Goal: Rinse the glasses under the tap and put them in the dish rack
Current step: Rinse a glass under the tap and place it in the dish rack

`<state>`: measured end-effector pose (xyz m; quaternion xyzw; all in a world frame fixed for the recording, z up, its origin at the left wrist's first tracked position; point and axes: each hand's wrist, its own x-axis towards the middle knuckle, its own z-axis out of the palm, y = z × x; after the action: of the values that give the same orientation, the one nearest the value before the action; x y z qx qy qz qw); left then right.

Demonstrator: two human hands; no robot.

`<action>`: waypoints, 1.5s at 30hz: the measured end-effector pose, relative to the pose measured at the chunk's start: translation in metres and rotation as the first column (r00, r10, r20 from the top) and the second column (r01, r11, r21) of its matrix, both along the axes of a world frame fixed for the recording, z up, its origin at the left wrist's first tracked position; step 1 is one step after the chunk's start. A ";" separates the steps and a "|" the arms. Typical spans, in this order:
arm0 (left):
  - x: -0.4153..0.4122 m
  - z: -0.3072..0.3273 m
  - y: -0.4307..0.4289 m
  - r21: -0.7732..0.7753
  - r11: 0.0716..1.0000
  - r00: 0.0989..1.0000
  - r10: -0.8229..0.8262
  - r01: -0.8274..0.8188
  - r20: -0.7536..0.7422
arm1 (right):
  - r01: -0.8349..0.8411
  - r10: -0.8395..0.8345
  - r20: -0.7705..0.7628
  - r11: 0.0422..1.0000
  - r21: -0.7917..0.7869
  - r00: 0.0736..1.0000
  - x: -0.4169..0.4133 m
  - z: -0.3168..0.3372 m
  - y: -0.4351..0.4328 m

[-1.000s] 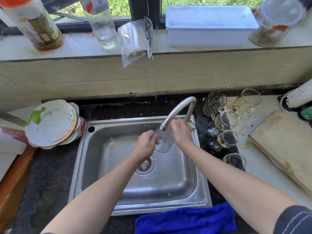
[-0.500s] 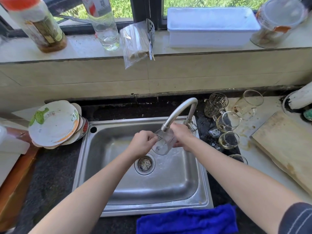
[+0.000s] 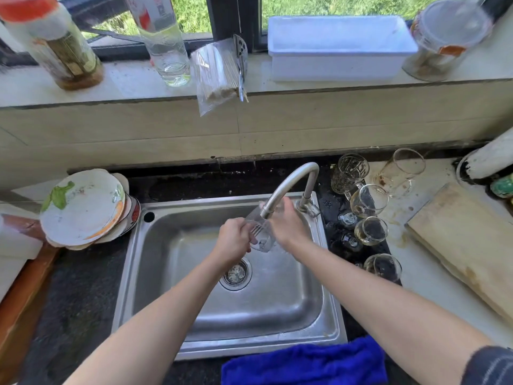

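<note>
Here, the steel sink (image 3: 277, 307) fills the middle of the view, its drain just below centre. A wooden board (image 3: 466, 245) lies on the pale counter at 3 o'clock, and a blue cloth (image 3: 305, 362) is bunched over the sink's near edge at 6 o'clock. A stack of dirty plates (image 3: 83, 207) leans at 9 o'clock, just beside the sink's left rim. The curved tap (image 3: 288, 182) rises from the sink's back right corner and arcs towards centre. Several unwashed glasses (image 3: 369, 200) stand crowded at 2 o'clock, between the tap and the board. One clear glass (image 3: 261, 237) is tilted over the basin, its mouth right under the spout. The left hand (image 3: 233, 241) curls round its 9 o'clock side; the right hand (image 3: 287, 225) clasps its 3 o'clock side, its fingers mostly hidden behind the glass.
</note>
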<state>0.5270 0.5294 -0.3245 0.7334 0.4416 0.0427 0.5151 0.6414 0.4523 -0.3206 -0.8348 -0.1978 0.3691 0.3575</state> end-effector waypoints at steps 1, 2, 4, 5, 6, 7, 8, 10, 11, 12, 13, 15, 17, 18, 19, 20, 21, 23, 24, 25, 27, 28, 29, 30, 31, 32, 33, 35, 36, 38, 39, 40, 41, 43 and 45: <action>-0.002 0.001 0.001 -0.013 1.000 1.000 0.006 -0.006 0.016 | -0.042 0.041 0.030 0.999 0.005 0.999 -0.004 0.000 -0.003; -0.003 0.003 0.001 -0.014 1.000 1.000 -0.005 0.006 0.027 | -0.009 0.009 -0.007 1.000 0.001 1.000 0.001 0.000 -0.003; -0.005 0.007 -0.004 -0.023 0.999 0.998 -0.042 0.043 0.047 | 0.184 -0.191 -0.185 0.981 -0.053 0.964 0.020 0.001 0.004; -0.004 0.008 -0.007 -0.026 0.999 0.998 -0.046 0.047 0.051 | 0.231 -0.244 -0.203 0.969 -0.084 0.948 0.027 0.002 0.006; -0.004 0.008 -0.008 -0.034 0.999 0.998 -0.032 0.033 0.049 | 0.194 -0.205 -0.142 0.977 -0.089 0.968 0.027 0.003 0.008; -0.004 0.007 -0.009 -0.064 0.998 0.999 0.002 0.001 0.047 | 0.117 -0.119 -0.032 0.992 -0.055 0.992 0.020 0.002 0.007; -0.004 0.005 -0.008 -0.106 0.994 0.998 0.046 -0.041 0.046 | 0.032 -0.032 0.058 1.000 -0.001 0.998 0.007 0.000 0.006; -0.003 0.003 -0.005 -0.170 0.981 0.993 0.106 -0.097 0.044 | -0.056 0.050 0.064 0.994 0.098 0.997 -0.012 -0.001 0.002; -0.003 0.004 -0.006 -0.202 0.974 0.992 0.117 -0.105 0.050 | -0.024 0.025 -0.011 0.993 0.115 1.000 -0.011 -0.001 0.003; -0.003 0.006 -0.007 -0.228 0.968 0.991 0.119 -0.102 0.062 | 0.066 -0.054 -0.103 0.992 0.111 0.993 -0.004 0.002 0.006; -0.002 0.009 -0.009 -0.251 0.963 0.990 0.117 -0.094 0.080 | 0.157 -0.141 -0.189 0.985 0.071 0.972 0.005 0.002 0.008; -0.002 0.014 -0.010 -0.302 0.950 0.989 0.114 -0.081 0.094 | 0.207 -0.196 -0.259 0.978 0.014 0.946 0.018 0.003 0.013; -0.004 0.018 -0.004 -0.284 0.958 0.997 0.060 -0.044 0.045 | 0.189 -0.176 -0.292 0.982 0.018 0.940 0.021 0.001 0.016; -0.004 0.018 0.002 -0.196 0.981 1.000 -0.009 0.008 -0.001 | 0.183 -0.170 -0.303 0.983 0.015 0.938 0.020 -0.001 0.016; -0.004 0.018 0.009 -0.067 0.994 0.994 -0.090 0.086 -0.060 | 0.175 -0.167 -0.298 0.985 0.000 0.940 0.019 0.001 0.015; -0.004 0.019 0.014 0.075 0.981 0.975 -0.168 0.180 -0.143 | 0.147 -0.148 -0.260 0.989 -0.024 0.954 0.018 0.002 0.014; -0.001 0.021 0.017 0.179 0.947 0.947 -0.223 0.267 -0.231 | 0.112 -0.121 -0.200 0.992 -0.056 0.972 0.017 0.002 0.014; 0.005 0.021 0.018 0.234 0.921 0.925 -0.236 0.310 -0.297 | 0.058 -0.061 -0.035 0.995 -0.085 0.998 0.008 0.005 0.013; 0.006 0.020 0.019 0.208 0.941 0.938 -0.205 0.267 -0.278 | 0.024 -0.021 0.056 0.998 -0.065 0.998 0.000 0.005 0.012; 0.006 0.019 0.018 0.176 0.959 0.952 -0.175 0.223 -0.253 | -0.018 0.022 0.104 0.999 -0.034 0.994 -0.008 0.006 0.009; 0.004 0.016 0.016 0.137 0.977 0.972 -0.133 0.161 -0.196 | -0.064 0.063 0.074 0.998 0.015 0.995 -0.010 0.004 0.005; 0.002 0.016 0.013 0.129 0.979 0.975 -0.132 0.156 -0.176 | -0.038 0.038 0.028 0.999 0.014 0.999 -0.004 0.005 0.005; 0.000 0.016 0.010 0.120 0.980 0.977 -0.136 0.156 -0.164 | 0.020 -0.020 -0.025 1.000 -0.015 0.999 0.004 0.004 0.005; 0.000 0.015 0.005 0.106 0.984 0.980 -0.128 0.145 -0.152 | 0.072 -0.075 -0.042 0.996 -0.058 0.996 0.012 0.002 0.006; 0.000 0.012 0.003 0.091 0.988 0.984 -0.109 0.122 -0.139 | 0.090 -0.091 -0.010 0.991 -0.098 0.996 0.016 0.001 0.006; -0.001 0.008 0.002 0.080 0.993 0.989 -0.075 0.086 -0.130 | 0.058 -0.053 0.044 0.991 -0.119 0.998 0.012 0.003 0.006; -0.002 0.005 0.002 0.077 0.996 0.991 -0.033 0.043 -0.129 | -0.004 0.017 0.099 0.991 -0.132 0.995 0.005 0.007 0.005; -0.004 0.001 0.005 0.085 0.996 0.992 0.037 -0.027 -0.118 | -0.103 0.117 0.141 0.989 -0.104 0.983 -0.009 0.010 -0.001; -0.005 0.000 0.006 0.090 0.995 0.993 0.045 -0.036 -0.108 | -0.093 0.101 0.116 0.993 -0.077 0.988 -0.010 0.010 -0.004; -0.006 0.002 0.003 0.115 0.993 0.995 0.030 -0.019 -0.095 | 0.014 -0.010 0.053 0.997 -0.075 0.999 0.003 0.009 -0.002; -0.006 0.003 0.001 0.124 0.992 0.996 0.023 -0.012 -0.088 | 0.047 -0.042 0.053 0.994 -0.094 0.998 0.010 0.009 0.000; -0.005 0.002 -0.001 0.125 0.992 0.997 0.024 -0.014 -0.078 | 0.029 -0.019 0.080 0.993 -0.118 0.997 0.011 0.011 0.000; -0.004 0.000 -0.001 0.116 0.993 0.997 0.040 -0.032 -0.068 | -0.010 0.027 0.128 0.992 -0.129 0.991 0.007 0.012 -0.002; -0.004 -0.002 0.003 0.077 0.991 0.992 0.116 -0.112 -0.044 | -0.107 0.128 0.218 0.989 -0.104 0.968 -0.010 0.018 -0.008; -0.005 -0.004 0.006 0.050 0.982 0.983 0.183 -0.182 -0.028 | -0.160 0.156 0.168 0.987 0.010 0.973 -0.022 0.014 -0.016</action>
<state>0.5216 0.5356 -0.3281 0.7023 0.5141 0.0880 0.4845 0.6199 0.4361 -0.3063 -0.8401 -0.2971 0.3227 0.3192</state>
